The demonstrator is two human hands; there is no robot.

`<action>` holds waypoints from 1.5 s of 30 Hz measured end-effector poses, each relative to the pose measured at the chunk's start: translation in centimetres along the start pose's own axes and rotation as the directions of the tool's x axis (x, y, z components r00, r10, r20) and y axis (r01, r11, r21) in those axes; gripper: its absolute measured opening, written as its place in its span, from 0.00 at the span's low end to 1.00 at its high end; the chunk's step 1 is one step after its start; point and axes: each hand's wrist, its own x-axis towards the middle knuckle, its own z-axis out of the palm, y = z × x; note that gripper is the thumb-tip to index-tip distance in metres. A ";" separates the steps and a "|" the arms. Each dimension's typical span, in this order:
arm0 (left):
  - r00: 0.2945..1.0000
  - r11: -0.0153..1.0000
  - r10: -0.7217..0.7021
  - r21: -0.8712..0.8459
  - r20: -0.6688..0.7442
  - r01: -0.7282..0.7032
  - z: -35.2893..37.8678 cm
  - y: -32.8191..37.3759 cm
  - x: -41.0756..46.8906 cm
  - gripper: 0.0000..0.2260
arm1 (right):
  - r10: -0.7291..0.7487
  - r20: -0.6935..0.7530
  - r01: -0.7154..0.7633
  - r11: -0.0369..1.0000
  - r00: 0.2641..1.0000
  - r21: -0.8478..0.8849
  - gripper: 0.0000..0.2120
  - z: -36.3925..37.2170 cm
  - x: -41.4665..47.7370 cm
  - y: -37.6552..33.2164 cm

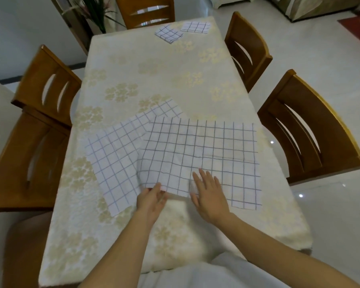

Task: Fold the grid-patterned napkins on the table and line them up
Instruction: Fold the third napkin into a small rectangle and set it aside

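Note:
Two unfolded white napkins with a dark grid lie near me on the table. The top napkin [202, 150] spreads to the right and overlaps the lower napkin [114, 156], which lies askew to the left. My left hand [151, 199] pinches the near edge of the top napkin. My right hand [209, 194] rests flat on that napkin, fingers spread. Two folded grid napkins sit at the far end: a folded napkin [169, 34] turned at an angle and beside it another folded napkin [195, 27].
The table [154, 75] wears a cream cloth with pale gold flowers. Wooden chairs stand around it: left chair [46, 84], right chair [312, 125], far right chair [245, 48] and a far chair [146, 11]. A plant [96, 11] stands behind.

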 end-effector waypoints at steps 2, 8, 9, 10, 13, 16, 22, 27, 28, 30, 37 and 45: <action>0.999 0.999 -0.038 -0.026 0.028 0.039 -1.3 -1.4 -0.9 0.06 | -0.005 0.050 0.006 1.000 0.999 -0.013 0.33 0.5 0.9 -1.2; 0.997 0.993 -0.068 0.090 -0.022 0.070 -5.9 -4.5 -2.6 0.12 | -0.072 0.145 0.088 0.991 0.987 -0.104 0.32 3.2 0.7 -1.9; 0.996 0.988 -0.078 0.129 -0.042 0.082 -6.2 -4.5 -3.0 0.11 | -0.070 0.163 0.089 0.989 0.984 -0.117 0.33 3.8 0.4 -1.8; 0.994 0.974 -0.095 0.201 -0.048 0.103 -6.5 -4.5 -3.4 0.12 | -0.069 0.180 0.093 0.987 0.981 -0.129 0.33 4.3 0.0 -1.6; 0.967 0.787 -0.248 0.595 0.063 0.163 -6.0 -3.9 -5.0 0.25 | -0.095 0.185 0.126 0.978 0.978 -0.166 0.32 5.2 -0.9 -1.1; 0.899 0.516 -0.395 0.856 0.189 0.046 -3.9 -3.0 -6.3 0.29 | -0.120 0.215 0.158 0.973 0.969 -0.169 0.32 5.1 -1.2 -0.6; 0.808 0.207 0.375 0.809 0.454 -0.550 1.5 -2.6 -3.3 0.13 | -0.169 0.201 0.194 0.975 0.965 -0.109 0.31 4.0 -2.2 0.2; 0.742 -0.403 0.205 0.746 0.638 -0.530 3.3 -2.9 1.6 0.33 | -0.013 0.059 0.021 0.990 0.998 -0.140 0.31 1.7 0.4 1.6; 0.766 -0.434 0.171 0.745 0.620 -0.506 3.8 -3.0 2.2 0.36 | 0.017 0.079 -0.004 0.988 0.997 -0.153 0.33 1.3 1.2 2.0; 0.812 -0.424 0.146 0.778 0.565 -0.464 4.2 -3.2 3.0 0.37 | 0.053 0.125 -0.029 0.982 0.991 -0.187 0.35 0.7 2.3 2.8; 0.847 -0.400 0.223 0.838 0.483 -0.372 0.8 -3.8 4.3 0.34 | 0.141 0.194 -0.092 0.966 0.971 -0.243 0.34 -1.0 1.8 8.8; 0.821 -0.455 0.268 0.818 0.504 -0.353 0.3 -3.8 3.8 0.33 | 0.185 0.089 -0.162 0.962 0.979 -0.218 0.34 -1.4 3.6 7.7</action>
